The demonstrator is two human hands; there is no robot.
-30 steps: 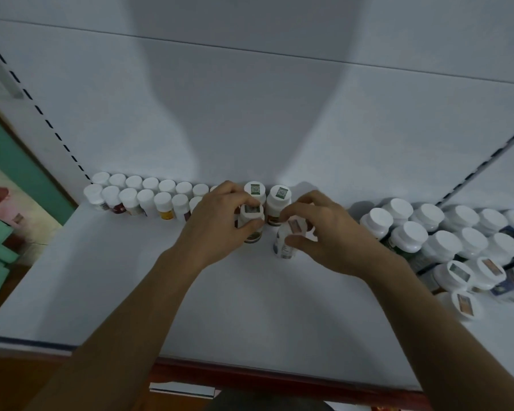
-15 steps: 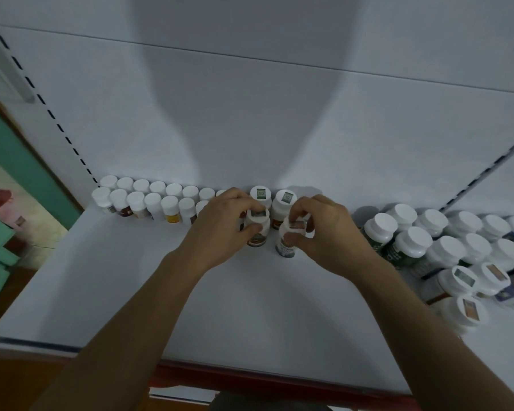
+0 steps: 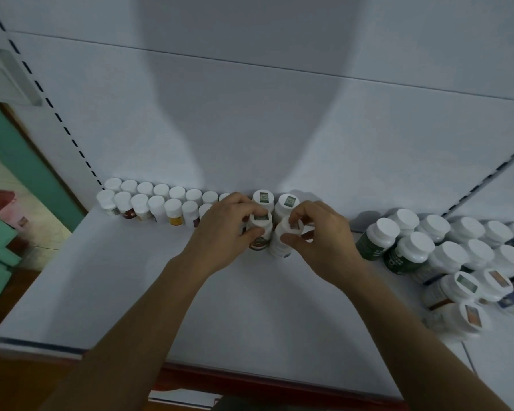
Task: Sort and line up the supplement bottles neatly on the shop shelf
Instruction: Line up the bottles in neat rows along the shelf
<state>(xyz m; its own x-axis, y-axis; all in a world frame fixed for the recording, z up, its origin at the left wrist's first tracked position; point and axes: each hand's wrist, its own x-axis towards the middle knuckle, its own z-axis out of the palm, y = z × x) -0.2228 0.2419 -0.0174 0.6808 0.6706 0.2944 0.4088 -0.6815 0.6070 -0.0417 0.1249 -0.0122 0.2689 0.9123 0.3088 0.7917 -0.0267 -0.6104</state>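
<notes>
A small white-capped bottle (image 3: 260, 232), with a green sticker on its cap and a brown label, stands upright, gripped by the left hand (image 3: 223, 232). Touching it, a white bottle (image 3: 281, 244) leans slightly, pinched by the right hand (image 3: 324, 244). Just behind both hands stand two sticker-capped bottles (image 3: 263, 198). Left of the left hand runs a tidy double row of small bottles (image 3: 149, 200). Right of the right hand, larger bottles (image 3: 445, 253) crowd unaligned on the shelf (image 3: 131, 292).

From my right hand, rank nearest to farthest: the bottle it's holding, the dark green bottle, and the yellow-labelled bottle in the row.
1. Held bottle: pinched in the right hand's fingers, at its left.
2. Dark green bottle: close by on the hand's right, not touching.
3. Yellow-labelled bottle: far left, in the back row.
</notes>
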